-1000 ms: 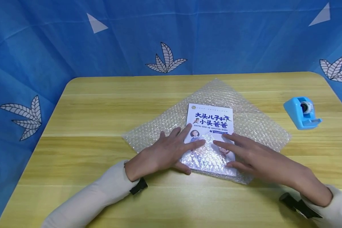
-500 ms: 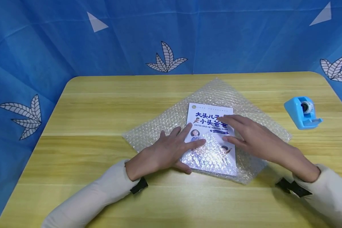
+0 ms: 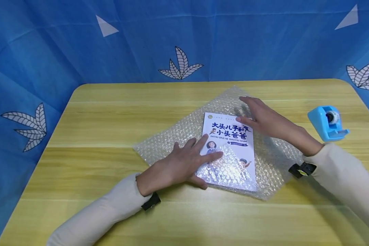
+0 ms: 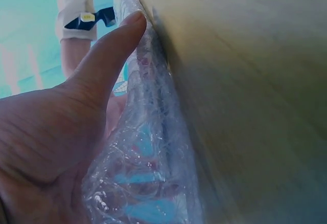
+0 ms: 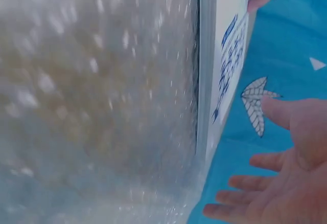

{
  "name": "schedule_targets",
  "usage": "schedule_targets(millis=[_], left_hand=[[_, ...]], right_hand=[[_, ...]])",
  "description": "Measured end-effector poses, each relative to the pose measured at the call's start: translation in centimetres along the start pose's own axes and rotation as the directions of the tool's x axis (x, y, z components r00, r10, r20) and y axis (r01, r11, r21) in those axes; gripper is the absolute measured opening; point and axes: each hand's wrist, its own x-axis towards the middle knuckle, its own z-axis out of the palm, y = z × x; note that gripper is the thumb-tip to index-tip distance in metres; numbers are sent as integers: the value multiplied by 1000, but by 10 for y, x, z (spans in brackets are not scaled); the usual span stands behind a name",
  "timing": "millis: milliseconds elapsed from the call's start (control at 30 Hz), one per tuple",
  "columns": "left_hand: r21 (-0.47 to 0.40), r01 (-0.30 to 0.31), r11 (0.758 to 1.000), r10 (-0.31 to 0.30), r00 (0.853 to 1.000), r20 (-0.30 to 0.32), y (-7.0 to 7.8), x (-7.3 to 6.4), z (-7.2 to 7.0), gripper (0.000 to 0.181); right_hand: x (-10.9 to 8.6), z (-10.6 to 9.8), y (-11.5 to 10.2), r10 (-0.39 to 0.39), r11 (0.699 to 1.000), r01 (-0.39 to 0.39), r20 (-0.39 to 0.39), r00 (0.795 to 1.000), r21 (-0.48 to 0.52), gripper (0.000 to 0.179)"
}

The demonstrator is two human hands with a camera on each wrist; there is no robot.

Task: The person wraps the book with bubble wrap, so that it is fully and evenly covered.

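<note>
A white picture book with blue Chinese lettering lies on a sheet of bubble wrap set like a diamond. One flap of the wrap is folded over the lower part of the cover. My left hand rests with spread fingers on the book's left side and this flap, thumb at the front edge. Over the book's upper right corner and the wrap behind it, my right hand reaches with fingers extended, holding nothing. The right wrist view shows its palm beside the book's page edges.
A light blue tape dispenser with a roll in it stands on the right of the wooden table, beyond my right forearm. Blue cloth with leaf prints hangs behind the table's far edge.
My right hand has moved from the book's lower right, up and away, to its upper right corner. The left hand, book and folded flap stay where they were.
</note>
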Motion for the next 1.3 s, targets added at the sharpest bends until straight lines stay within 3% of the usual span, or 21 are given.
schedule_targets(millis=[400,800,1300], left_hand=[[15,-2,1000,2,1000,-12,2,1,0,98],[33,-1,999,2,1000,-13,2,1,1,99],[21,1,1000,-1,1000,-12,1,1,0,99]], right_hand=[[20,-7,21,67,996,-69,40,997,49,85],[26,-7,23,172,982,-179,99,980,65,92],[21,-13,12,176,983,-174,-24,984,56,90]])
